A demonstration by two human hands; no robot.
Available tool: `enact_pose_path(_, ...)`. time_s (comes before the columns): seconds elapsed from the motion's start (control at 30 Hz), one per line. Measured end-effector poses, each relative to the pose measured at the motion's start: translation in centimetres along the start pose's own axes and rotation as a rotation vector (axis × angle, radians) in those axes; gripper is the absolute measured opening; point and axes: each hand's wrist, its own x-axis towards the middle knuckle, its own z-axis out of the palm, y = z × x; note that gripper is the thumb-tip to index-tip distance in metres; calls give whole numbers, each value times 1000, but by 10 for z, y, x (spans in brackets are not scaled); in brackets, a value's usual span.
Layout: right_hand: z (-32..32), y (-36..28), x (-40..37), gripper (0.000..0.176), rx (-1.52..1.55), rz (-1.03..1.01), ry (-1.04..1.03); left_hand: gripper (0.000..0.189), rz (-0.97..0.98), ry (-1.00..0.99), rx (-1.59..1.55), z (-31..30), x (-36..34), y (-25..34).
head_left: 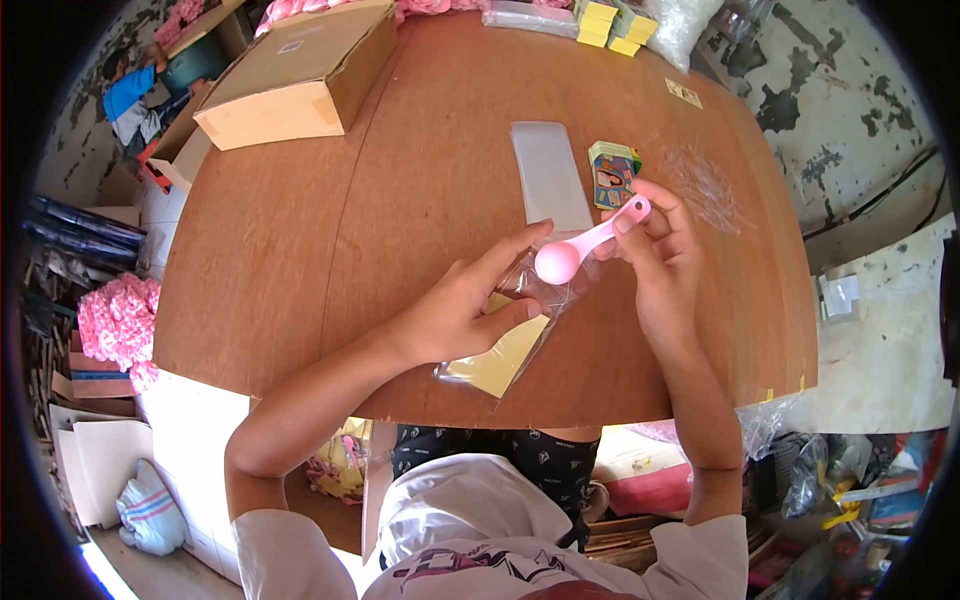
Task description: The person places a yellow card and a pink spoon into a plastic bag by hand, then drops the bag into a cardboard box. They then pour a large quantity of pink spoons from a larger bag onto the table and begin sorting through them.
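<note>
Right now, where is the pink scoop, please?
In the head view, the pink scoop is held in the right hand, its bowl by the plastic bag in the left hand.

The single view is taken from a camera worn on the person's head, directed forward and steeply down. The surface [450, 180] fills the middle of the field at close range, with both forearms entering from below. The wearer's shirt [490, 570] lies at the lower edge, nearest the lens; the carton [300, 75] and walls stand farther off. A dark curved border encloses the wide, bowed field.
</note>
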Motion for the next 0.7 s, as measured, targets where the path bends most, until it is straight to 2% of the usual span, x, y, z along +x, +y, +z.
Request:
enact_pose_path(0.17, 3, 2, -3, 37, -87, -25, 1, 71, -58, -28, -76, 1, 0, 1)
enact_pose_path(0.23, 2, 4, -3, 41, -34, -14, -77, 71, -99, 33, -123, 4, 0, 1)
enact_pose_path(0.33, 5, 4, -7, 45, 8, 7, -96, 70, -127, 8, -41, 0, -1, 0)
enact_pose_path(0.47, 5, 5, -6, 47, -15, 51, -81, 68, -69, 2, 18, 0, -1, 1)
enact_pose_path(0.57, 2, 1, -6, 44, -28, 5, -132, 66, -47, 13, -1, 0, -1, 1)
enact_pose_path(0.63, 1, -16, -7, 38, -317, -124, -97, 62, -115, 27, -50, -2, -2, 2)
enact_pose_path(0.7, -11, -39, -18, 30, -466, -375, 3, 57, -115, 56, -151, -2, 0, 3)
